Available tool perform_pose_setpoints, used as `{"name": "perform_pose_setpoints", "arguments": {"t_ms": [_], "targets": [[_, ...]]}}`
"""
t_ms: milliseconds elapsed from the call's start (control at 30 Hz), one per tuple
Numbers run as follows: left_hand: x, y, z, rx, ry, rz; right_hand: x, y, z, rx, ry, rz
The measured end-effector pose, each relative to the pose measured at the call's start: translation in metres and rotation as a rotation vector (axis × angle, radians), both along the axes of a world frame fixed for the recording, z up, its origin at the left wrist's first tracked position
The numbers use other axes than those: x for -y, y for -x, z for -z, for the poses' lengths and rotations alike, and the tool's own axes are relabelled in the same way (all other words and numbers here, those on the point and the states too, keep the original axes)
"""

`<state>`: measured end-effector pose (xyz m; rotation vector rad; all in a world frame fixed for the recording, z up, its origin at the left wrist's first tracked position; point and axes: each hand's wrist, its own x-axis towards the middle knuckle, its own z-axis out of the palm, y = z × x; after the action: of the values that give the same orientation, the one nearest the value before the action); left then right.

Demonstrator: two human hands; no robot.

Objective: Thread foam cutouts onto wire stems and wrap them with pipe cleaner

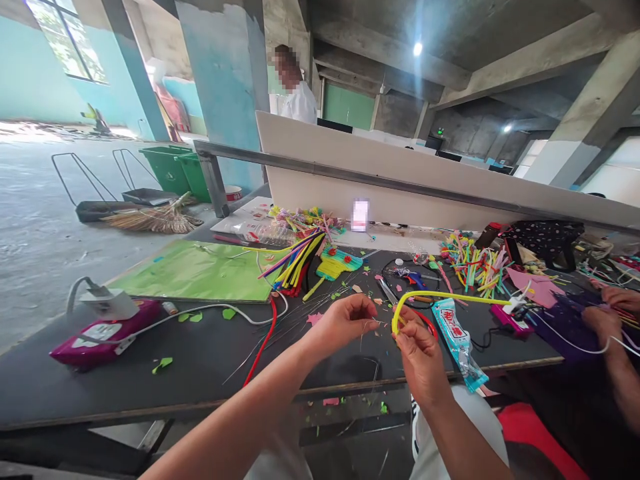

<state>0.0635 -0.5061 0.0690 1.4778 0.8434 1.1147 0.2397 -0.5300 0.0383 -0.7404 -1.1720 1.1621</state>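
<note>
My right hand (423,353) pinches a yellow pipe cleaner (440,294), bent sharply near my fingers, with its long end reaching right. Opposite it, my left hand (345,327) is closed in a pinch on a thin, pale wire (383,323) leading toward the bend. Red-handled scissors (387,292) lie behind my right hand, partly hidden by it. Beside that hand is a blue-and-white plastic packet (457,340). Beyond my left hand lie a yellow-and-turquoise pipe-cleaner piece (337,265) with red flowers and a bundle of coloured pipe cleaners (297,263).
A green sheet (195,270) and a magenta power strip (105,333) occupy the left. A blue glue gun (415,280), another pipe-cleaner pile (475,263) and a second power strip (513,320) are rightward. A phone (359,215) leans on the partition. A co-worker's hands (605,317) are at far right.
</note>
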Motion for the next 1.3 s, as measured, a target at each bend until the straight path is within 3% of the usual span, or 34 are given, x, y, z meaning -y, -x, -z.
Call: {"name": "perform_pose_setpoints", "arguments": {"t_ms": [133, 333, 533, 700, 933, 1133, 1300], "targets": [[0.007, 0.003, -0.008, 0.087, 0.141, 0.265, -0.002, -0.002, -0.005, 0.163, -0.077, 0.004], [0.005, 0.010, -0.008, 0.228, 0.252, 0.355, -0.003, 0.000, -0.011, 0.322, -0.149, 0.040], [0.006, 0.012, -0.020, 0.031, 0.118, 0.235, -0.005, 0.005, -0.005, 0.361, -0.144, 0.074], [0.003, -0.001, -0.012, -0.215, 0.030, 0.041, -0.005, 0.008, -0.003, 0.383, -0.191, 0.157], [-0.003, -0.006, -0.005, -0.285, -0.060, 0.028, -0.010, 0.006, 0.000, 0.583, -0.253, 0.223], [-0.004, -0.008, -0.002, -0.085, 0.027, 0.073, -0.016, 0.005, -0.002, 0.614, -0.219, 0.187], [-0.003, 0.003, 0.011, 0.343, 0.307, 0.194, -0.021, 0.005, -0.011, 0.437, -0.090, 0.116]]}}
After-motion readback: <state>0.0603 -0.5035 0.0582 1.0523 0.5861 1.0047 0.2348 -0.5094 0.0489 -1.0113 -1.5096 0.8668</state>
